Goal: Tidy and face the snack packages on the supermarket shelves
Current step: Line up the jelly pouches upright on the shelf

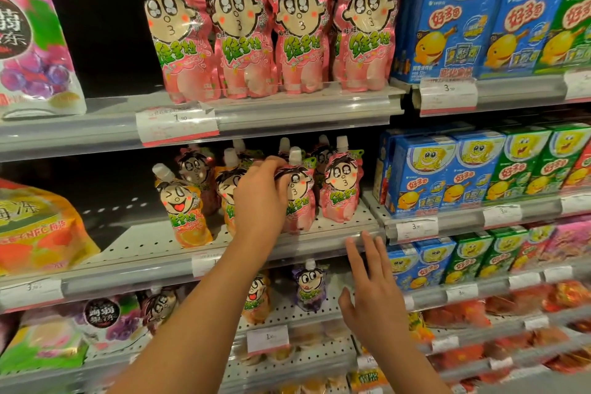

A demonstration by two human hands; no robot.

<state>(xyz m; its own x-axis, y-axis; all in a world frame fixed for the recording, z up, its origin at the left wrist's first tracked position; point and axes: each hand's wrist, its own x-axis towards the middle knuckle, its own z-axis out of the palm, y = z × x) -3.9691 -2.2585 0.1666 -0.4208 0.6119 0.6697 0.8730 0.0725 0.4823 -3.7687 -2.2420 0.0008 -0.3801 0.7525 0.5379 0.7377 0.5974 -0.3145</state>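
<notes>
pink spouted pouch gripped on middle shelf, second hand idle

the left hand (pixel 260 198) was found curled round the upper part of a pink peach jelly pouch (pixel 299 201) on the middle shelf (pixel 166 243). the pouch stood upright, its long axis near vertical, spout cap uppermost, printed face turned outward and partly hidden by the fingers. it lay directly ahead of that hand and set back from the shelf edge, so the left hand was plainly the nearer. the right hand (pixel 372 291) was observed with fingers straight and spread, holding nothing, lower and to the right, in front of the shelf's price rail (pixel 361 241); contact with the rail could not be confirmed.

contents of the middle shelf: a second pink pouch (pixel 340 189) stood just beside the gripped one on its right, an orange pouch (pixel 184 208) leaned further left, and darker pouches were noted behind. much perforated shelf was left bare at the front. the upper shelf (pixel 287 105) carried a row of four pink pouches (pixel 271 35) fronted evenly at its edge. it is judged that the gripped pouch remained to be drawn forward to the edge.
</notes>
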